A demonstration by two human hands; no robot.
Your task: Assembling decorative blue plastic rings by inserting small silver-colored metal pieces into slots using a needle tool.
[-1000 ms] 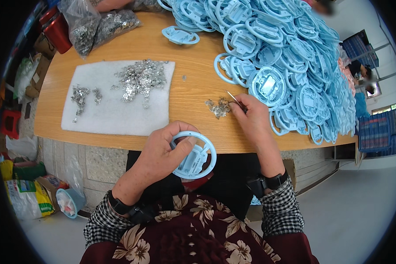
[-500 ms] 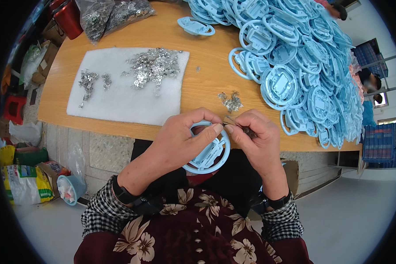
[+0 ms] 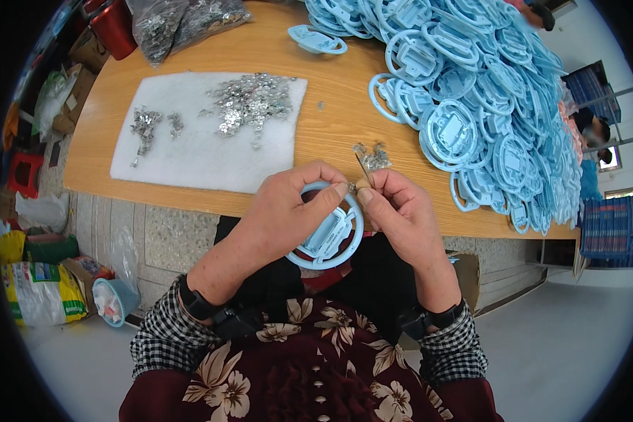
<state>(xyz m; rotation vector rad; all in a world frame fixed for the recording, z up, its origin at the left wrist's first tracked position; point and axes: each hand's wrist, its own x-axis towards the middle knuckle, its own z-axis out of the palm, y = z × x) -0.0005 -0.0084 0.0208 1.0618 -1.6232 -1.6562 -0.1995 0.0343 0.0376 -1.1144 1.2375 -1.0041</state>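
Blue plastic ring (image 3: 323,246) in the left hand (image 3: 288,211), thin tool (image 3: 363,171) pinched in the right hand (image 3: 401,211).
So the ring's held by the near edge of the tabletop (image 3: 330,98), tool up around its 1 o'clock, can't tell if they touch. Loose metal bits (image 3: 377,157) sit at 1 o'clock, a huge pile of blue rings (image 3: 464,112) between 1 and 2, and a white pad (image 3: 197,165) with more bits toward 10.

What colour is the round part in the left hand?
The round part is light blue, clearest in the head view.
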